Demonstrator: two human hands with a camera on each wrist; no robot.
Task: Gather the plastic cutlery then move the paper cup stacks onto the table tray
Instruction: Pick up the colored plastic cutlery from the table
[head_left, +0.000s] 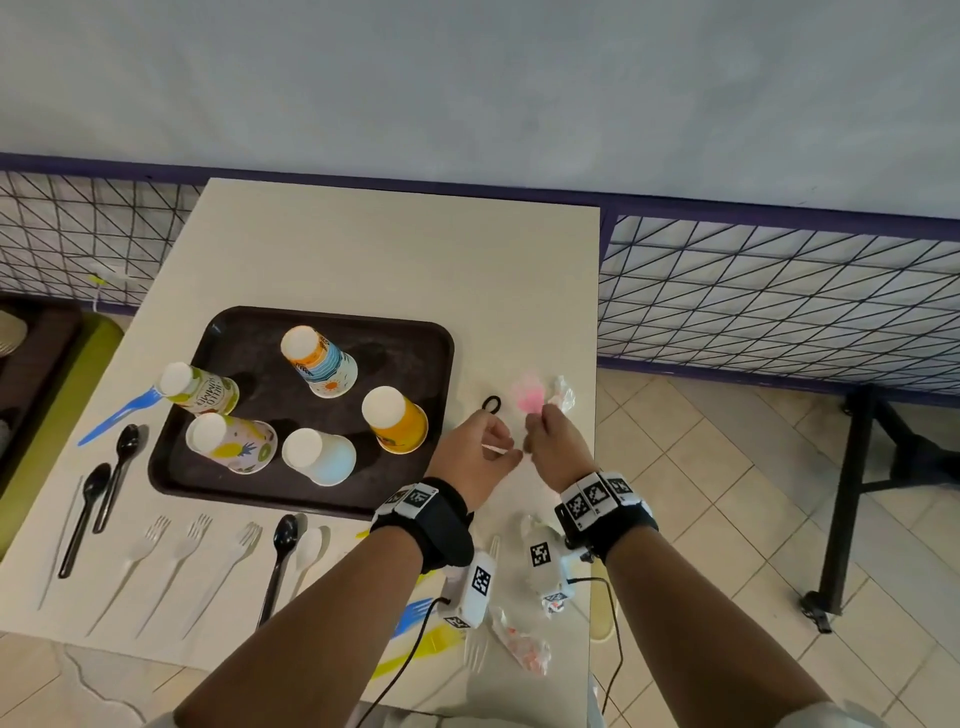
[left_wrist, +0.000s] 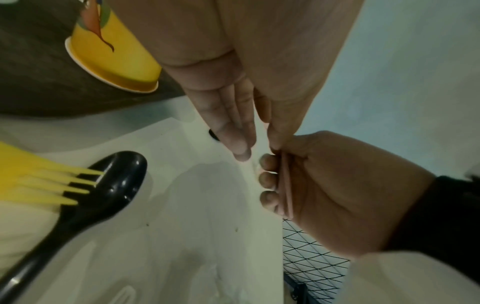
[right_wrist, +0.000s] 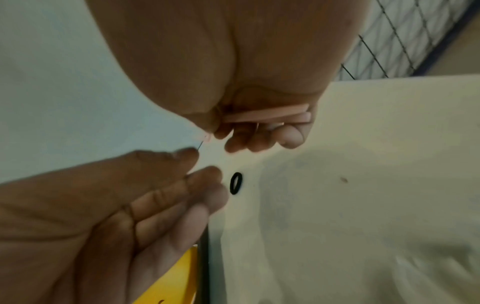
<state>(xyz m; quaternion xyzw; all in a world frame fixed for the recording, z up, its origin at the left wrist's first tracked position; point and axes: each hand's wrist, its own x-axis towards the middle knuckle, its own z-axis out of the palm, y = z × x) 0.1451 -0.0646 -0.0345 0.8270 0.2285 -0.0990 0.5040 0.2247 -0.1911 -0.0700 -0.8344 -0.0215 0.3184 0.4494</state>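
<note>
Five upside-down paper cup stacks, among them a striped one (head_left: 319, 364) and a yellow one (head_left: 395, 418) (left_wrist: 111, 53), stand on the dark tray (head_left: 395, 343). Just right of the tray, my right hand (head_left: 535, 426) (right_wrist: 249, 135) grips a bunch of pink plastic cutlery (head_left: 525, 397) by its handles (left_wrist: 285, 185) (right_wrist: 267, 116). My left hand (head_left: 501, 444) (left_wrist: 259, 148) pinches the handles' near end with thumb and forefinger, its other fingers nearly straight. Black spoons (head_left: 122, 457), white forks (head_left: 156, 551) and a blue fork (head_left: 117, 415) lie left of and in front of the tray.
A black elastic ring (head_left: 491, 402) (right_wrist: 235, 183) lies on the table just beyond my hands. Clear wrappers (head_left: 563, 395) (head_left: 524, 649), a yellow fork (head_left: 436, 644) and a black spoon (left_wrist: 114, 185) lie near the front right. The table's right edge (head_left: 596, 415) drops to tiled floor.
</note>
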